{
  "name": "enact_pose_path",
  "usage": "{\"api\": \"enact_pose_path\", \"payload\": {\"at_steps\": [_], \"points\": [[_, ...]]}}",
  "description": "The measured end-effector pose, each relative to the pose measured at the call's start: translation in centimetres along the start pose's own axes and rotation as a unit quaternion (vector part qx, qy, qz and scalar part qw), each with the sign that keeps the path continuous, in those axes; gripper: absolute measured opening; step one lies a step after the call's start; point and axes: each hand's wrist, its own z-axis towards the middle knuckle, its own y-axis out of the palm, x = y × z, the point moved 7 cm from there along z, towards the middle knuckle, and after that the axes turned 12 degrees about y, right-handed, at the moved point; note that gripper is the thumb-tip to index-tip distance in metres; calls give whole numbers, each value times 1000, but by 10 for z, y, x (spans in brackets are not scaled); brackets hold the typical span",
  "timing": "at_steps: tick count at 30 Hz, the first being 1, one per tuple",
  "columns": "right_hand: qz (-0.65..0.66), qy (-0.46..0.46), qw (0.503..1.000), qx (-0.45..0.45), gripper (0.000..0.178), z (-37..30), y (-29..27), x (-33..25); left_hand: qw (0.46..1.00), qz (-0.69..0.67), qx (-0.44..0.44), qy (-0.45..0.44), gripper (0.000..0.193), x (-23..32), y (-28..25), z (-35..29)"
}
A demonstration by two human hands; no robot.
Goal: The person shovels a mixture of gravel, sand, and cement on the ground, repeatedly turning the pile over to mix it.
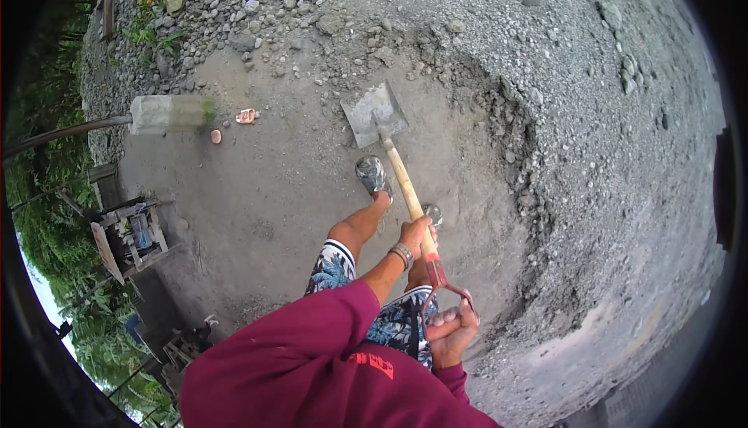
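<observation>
A flat-bladed shovel (401, 175) slants across the middle, its square metal blade (375, 113) out ahead of my feet, over the grey ground. The blade looks bare apart from grey dust. My left hand (418, 236) wraps round the lower part of the wooden shaft, a band at its wrist. Nearer to me, my right hand (456, 333) is closed on the grip of the red D-shaped handle (437, 274). I cannot tell whether the blade touches the ground.
A gravel bank (608, 155) with a dug, crumbling edge curves round the right side. Loose stones (257, 0) lie at the far left. A concrete block (171, 113), small pinkish pieces (247, 116) and a wooden frame (132, 235) stand or lie to the left.
</observation>
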Motion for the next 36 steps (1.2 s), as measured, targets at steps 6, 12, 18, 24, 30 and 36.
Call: {"api": "enact_pose_path", "payload": {"at_steps": [6, 12, 18, 24, 30, 36], "points": [[50, -27, 998, -19, 43, -3, 76, -11, 999, 9, 4, -52, 15, 51, 33, 4], [-18, -42, 996, -81, 29, 163, 173, -53, 994, -12, 36, 101, 15, 148, 72, 196], [-10, 21, 998, -50, 40, 141, 103, -4, 996, 60, 52, 41, 15, 99, 26, 150], [22, -18, 997, -68, 39, 103, 110, 7, 995, 97, 17, 14, 15, 100, 15, 104], [-49, 15, 998, -31, 41, 205, 66, 1, 996, 65, 5, 56, 19, 86, 19, 183], [-72, -37, 996, 48, 15, 245, 21, -53, 974, 103, -199, 20, 34, 70, 32, 211]]}}
